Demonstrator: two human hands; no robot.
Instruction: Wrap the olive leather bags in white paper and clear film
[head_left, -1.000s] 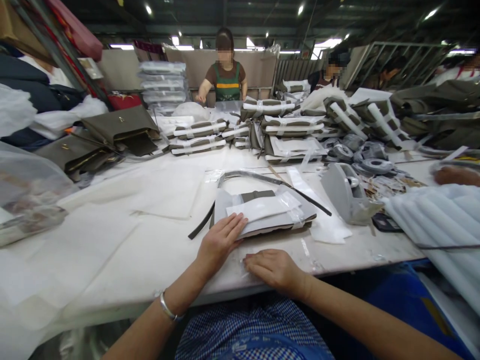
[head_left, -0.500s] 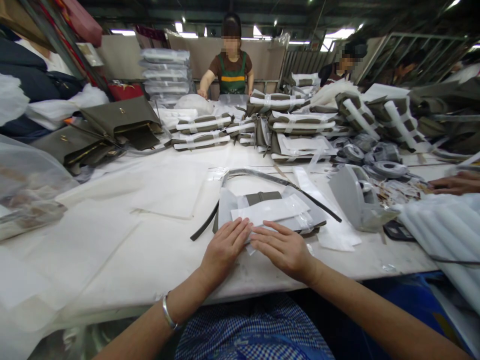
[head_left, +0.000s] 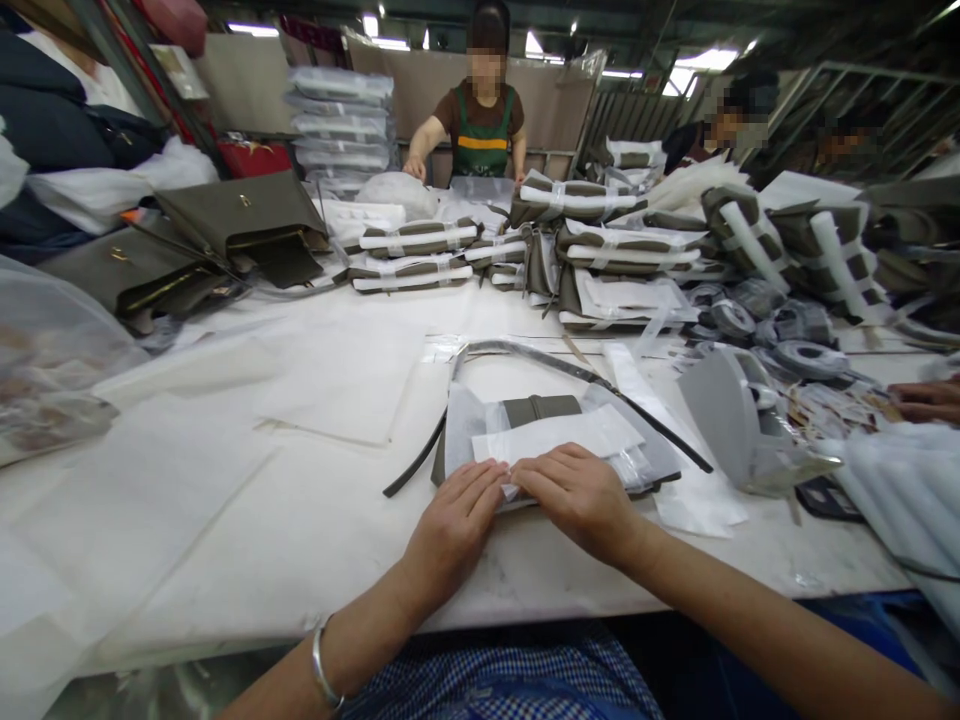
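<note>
A flat dark olive bag [head_left: 543, 408], partly covered by pale sheets, lies at the table's near edge. Its long dark strap [head_left: 517, 348] arcs round the far side. Across the bag is a white foam sheet [head_left: 559, 436], with clear wrapping at its right end. My left hand [head_left: 459, 520] lies on the near edge of the sheet, fingers stretched out and close together. My right hand [head_left: 574, 500] has bent fingers closed on the sheet's near edge, its fingertips meeting those of the left. Its thumb and the edge beneath are hidden.
A tape dispenser [head_left: 724, 420] stands to the right, before tape rolls [head_left: 810, 358]. Wrapped bags [head_left: 630, 250] are piled at the back; unwrapped olive bags [head_left: 244, 215] sit back left. White sheets [head_left: 337, 385] lie left. A co-worker [head_left: 484, 130] stands opposite; another person's hand [head_left: 926, 400] is far right.
My right hand's fingers have gone from flat to bent, and its fingertips have drawn in against my left fingertips. The whole view has shifted slightly; the bag stays in place on the table.
</note>
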